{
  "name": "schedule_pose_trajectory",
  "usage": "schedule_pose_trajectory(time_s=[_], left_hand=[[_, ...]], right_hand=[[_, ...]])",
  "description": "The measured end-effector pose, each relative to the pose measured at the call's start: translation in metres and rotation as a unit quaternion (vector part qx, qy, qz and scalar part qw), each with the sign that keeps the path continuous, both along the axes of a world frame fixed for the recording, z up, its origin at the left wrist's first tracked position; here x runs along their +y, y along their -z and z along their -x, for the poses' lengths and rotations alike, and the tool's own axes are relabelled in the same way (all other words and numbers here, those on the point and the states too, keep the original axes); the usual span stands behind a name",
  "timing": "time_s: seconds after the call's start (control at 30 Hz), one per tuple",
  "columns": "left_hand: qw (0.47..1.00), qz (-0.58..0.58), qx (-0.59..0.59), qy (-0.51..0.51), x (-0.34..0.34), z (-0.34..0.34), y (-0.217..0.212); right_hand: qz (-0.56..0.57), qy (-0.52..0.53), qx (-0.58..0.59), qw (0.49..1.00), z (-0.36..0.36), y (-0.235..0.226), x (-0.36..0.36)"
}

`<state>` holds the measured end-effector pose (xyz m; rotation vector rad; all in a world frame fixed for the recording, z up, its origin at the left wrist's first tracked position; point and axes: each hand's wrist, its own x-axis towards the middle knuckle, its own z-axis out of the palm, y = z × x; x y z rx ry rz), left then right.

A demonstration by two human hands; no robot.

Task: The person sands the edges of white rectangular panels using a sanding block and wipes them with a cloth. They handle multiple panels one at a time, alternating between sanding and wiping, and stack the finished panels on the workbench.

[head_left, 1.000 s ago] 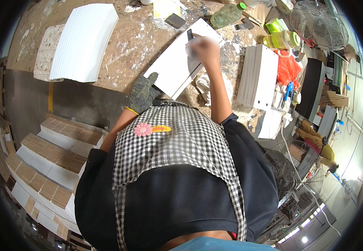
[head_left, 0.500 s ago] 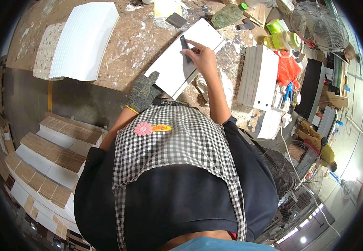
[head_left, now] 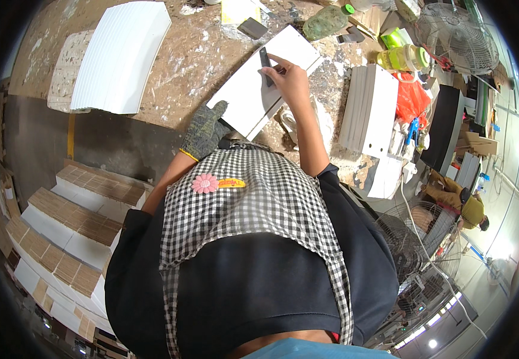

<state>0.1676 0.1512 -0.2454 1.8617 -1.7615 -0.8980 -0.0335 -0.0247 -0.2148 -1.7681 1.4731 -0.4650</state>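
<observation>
A long white panel (head_left: 253,90) lies at a slant on the worktable in front of me, with a thin groove along its right side and small holes near its far end. My left hand (head_left: 205,128), in a dark grey knit glove with a yellow cuff, grips the panel's near left edge, its thumb on top. My bare right hand (head_left: 287,78) pinches a narrow, flat dark tool (head_left: 265,60) between thumb and fingers over the middle of the panel. The tool's exact kind is unclear, and I cannot tell whether it touches the surface.
A stack of white panels (head_left: 119,60) stands at the left on the paint-spotted worktable (head_left: 179,72); another stack (head_left: 367,110) is at the right. A dark scraper-like plate (head_left: 252,28), a green-capped bottle (head_left: 325,24) and a yellow-green jar (head_left: 400,58) lie farther back. Wood-patterned boards (head_left: 74,212) are at lower left.
The dark tool has shifted very slightly away from me and tilted a little in my right hand. My left hand and the panel stay in place. A distant person at the right has moved.
</observation>
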Motion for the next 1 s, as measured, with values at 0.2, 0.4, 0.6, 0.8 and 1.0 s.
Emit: schedule_pose_trajectory(time_s=[0.2, 0.4, 0.6, 0.8, 1.0], left_hand=[[1.000, 0.019, 0.011, -0.005, 0.002, 0.001, 0.006], [1.000, -0.001, -0.002, -0.002, 0.004, -0.001, 0.012], [0.999, -0.009, 0.044, -0.001, 0.000, -0.001, 0.013], [1.000, -0.027, 0.006, -0.005, 0.005, -0.001, 0.007], [0.965, -0.002, 0.253, -0.072, 0.001, 0.002, 0.031]], right_hand=[[0.018, 0.037, -0.001, 0.999, 0.000, 0.004, 0.000], [-0.016, 0.021, -0.028, 0.999, 0.001, 0.000, 0.001], [-0.010, -0.022, -0.022, 0.999, -0.003, -0.007, 0.011], [-0.013, 0.022, -0.028, 0.999, -0.004, -0.007, 0.019], [0.019, -0.020, -0.012, 1.000, 0.000, -0.007, 0.012]])
